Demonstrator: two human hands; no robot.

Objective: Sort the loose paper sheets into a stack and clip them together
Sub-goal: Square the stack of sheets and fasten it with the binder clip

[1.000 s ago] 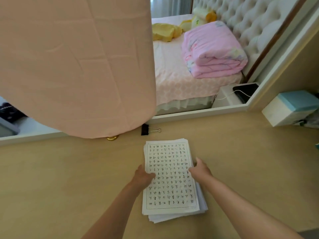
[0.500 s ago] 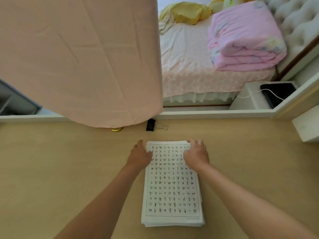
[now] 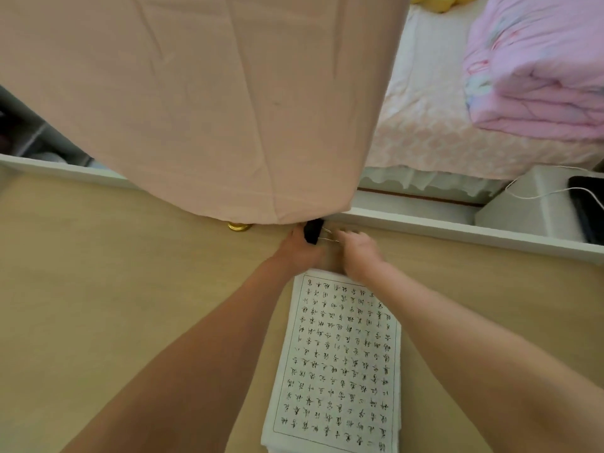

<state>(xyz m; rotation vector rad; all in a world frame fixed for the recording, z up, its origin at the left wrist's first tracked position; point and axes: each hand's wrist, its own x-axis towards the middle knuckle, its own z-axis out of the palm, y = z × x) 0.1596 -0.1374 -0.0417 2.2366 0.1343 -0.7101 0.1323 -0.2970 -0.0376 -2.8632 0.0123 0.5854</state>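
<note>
Your left hand (image 3: 299,248) fingers pinching black clip (image 3: 313,231) at surface (image 3: 114,289) far edge, right hand (image 3: 358,255) fingers on its wire handles, stack (image 3: 340,364) squared behind, open room both sides.

Squared white paper stack (image 3: 340,364): near edge cut off at 6 o'clock, far edge hidden under hands. Black metal binder clip (image 3: 313,231): blurred, grip unclear.

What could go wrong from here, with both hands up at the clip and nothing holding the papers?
1. The paper stack lies unheld on the desk, so lifting its far edge to clip it may fan the squared sheets.
2. The binder clip sits between the left hand and right hand; its grip looks blurred and may slip.
3. The pink cloth hangs right over the clip and could get pinched.
</note>
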